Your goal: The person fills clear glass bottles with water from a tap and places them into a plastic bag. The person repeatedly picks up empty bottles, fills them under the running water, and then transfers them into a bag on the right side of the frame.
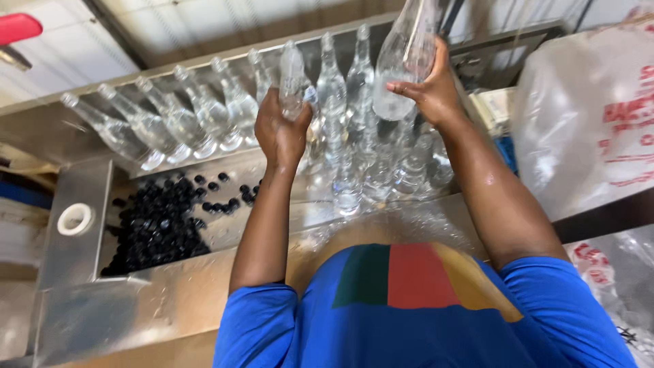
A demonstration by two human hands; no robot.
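Head view: my left hand (281, 134) has its grip wrapped round a small clear glass bottle (293, 78), lifted above the steel counter (170, 300). My right hand (429, 92) clamps a larger clear glass bottle (402, 61), higher over that counter. A row of clear bottles (177, 123) leans along the counter's back wall; black round caps (160, 228) fill its left recess.

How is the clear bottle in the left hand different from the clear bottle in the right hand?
The clear glass bottle in the left hand looks smaller and stands nearly upright; the clear glass bottle in the right hand looks bigger, is held higher and leans. The left hand wraps its bottle's lower part; the right hand grips its bottle's side. Both are see-through.
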